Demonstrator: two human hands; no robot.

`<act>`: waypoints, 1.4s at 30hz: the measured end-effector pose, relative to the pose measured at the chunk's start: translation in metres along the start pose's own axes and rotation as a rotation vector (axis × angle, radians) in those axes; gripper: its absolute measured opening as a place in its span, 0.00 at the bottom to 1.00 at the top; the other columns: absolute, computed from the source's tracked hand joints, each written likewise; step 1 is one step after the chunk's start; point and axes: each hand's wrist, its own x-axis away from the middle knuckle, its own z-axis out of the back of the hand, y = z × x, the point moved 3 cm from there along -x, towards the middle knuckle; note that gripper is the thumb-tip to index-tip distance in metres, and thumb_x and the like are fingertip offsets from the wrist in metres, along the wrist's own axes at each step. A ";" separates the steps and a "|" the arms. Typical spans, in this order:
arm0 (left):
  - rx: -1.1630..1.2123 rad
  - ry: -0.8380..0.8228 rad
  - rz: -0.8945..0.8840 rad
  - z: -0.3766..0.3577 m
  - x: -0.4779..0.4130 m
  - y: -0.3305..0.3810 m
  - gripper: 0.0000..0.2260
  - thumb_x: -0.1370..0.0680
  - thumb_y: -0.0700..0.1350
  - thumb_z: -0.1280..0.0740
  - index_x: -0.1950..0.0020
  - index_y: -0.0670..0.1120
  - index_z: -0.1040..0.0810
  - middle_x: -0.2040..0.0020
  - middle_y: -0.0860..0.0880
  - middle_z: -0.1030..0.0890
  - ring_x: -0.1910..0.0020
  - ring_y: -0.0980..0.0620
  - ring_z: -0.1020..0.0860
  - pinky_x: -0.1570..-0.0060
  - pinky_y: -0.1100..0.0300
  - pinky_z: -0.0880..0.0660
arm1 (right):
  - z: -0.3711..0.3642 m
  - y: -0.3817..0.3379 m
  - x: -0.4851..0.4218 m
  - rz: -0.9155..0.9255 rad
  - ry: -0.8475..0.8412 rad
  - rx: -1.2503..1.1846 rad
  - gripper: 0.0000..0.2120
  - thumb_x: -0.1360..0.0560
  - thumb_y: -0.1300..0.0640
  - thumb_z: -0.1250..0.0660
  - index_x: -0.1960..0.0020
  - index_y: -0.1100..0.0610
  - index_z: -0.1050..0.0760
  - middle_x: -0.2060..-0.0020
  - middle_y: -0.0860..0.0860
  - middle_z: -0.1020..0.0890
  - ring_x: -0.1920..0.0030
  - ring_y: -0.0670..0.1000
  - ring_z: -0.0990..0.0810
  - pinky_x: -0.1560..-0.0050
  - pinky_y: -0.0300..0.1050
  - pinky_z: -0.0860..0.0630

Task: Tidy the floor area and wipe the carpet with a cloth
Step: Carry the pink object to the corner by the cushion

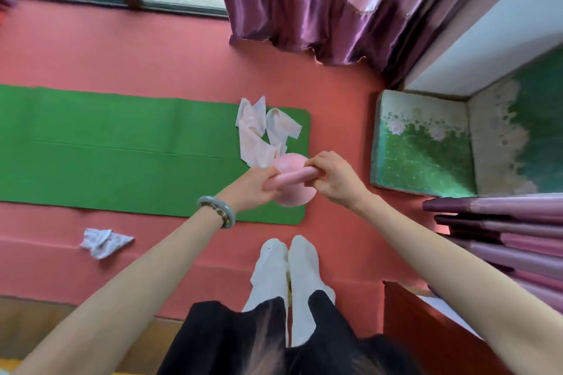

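Both hands gripped a pink kettlebell's handle [292, 177], the left hand [254, 187] and right hand [333, 178] at opposite ends, arms outstretched. It hung over the green mat's [122, 146] right end, just below a white cloth [262, 131]. A crumpled rag [103, 242] lay on the red floor [122, 52].

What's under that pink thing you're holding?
Under the pink kettlebell, held by the left hand and right hand, lies the green mat and one end of the white cloth. Whatever is directly beneath it is covered.
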 end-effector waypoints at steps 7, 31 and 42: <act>-0.120 -0.027 -0.235 0.062 0.065 0.107 0.04 0.27 0.36 0.35 0.54 0.43 0.27 0.59 0.48 0.24 0.65 0.58 0.29 0.64 0.61 0.34 | 0.107 -0.082 0.076 -0.048 0.197 -0.043 0.12 0.37 0.57 0.31 0.54 0.58 0.19 0.60 0.52 0.20 0.56 0.55 0.24 0.52 0.47 0.27; -0.343 0.008 -0.713 0.078 -0.095 0.391 0.13 0.29 0.36 0.32 0.47 0.48 0.23 0.60 0.59 0.26 0.55 0.56 0.31 0.56 0.66 0.35 | 0.343 0.055 0.135 -0.209 0.675 -0.073 0.15 0.37 0.60 0.23 0.51 0.54 0.19 0.65 0.36 0.27 0.59 0.44 0.27 0.57 0.27 0.36; -0.441 -0.098 -0.743 0.060 -0.213 0.505 0.15 0.28 0.37 0.32 0.43 0.47 0.23 0.52 0.52 0.21 0.53 0.54 0.31 0.51 0.67 0.34 | 0.433 0.162 0.123 -0.330 0.751 -0.077 0.15 0.36 0.56 0.24 0.51 0.57 0.19 0.61 0.52 0.20 0.57 0.53 0.23 0.55 0.44 0.29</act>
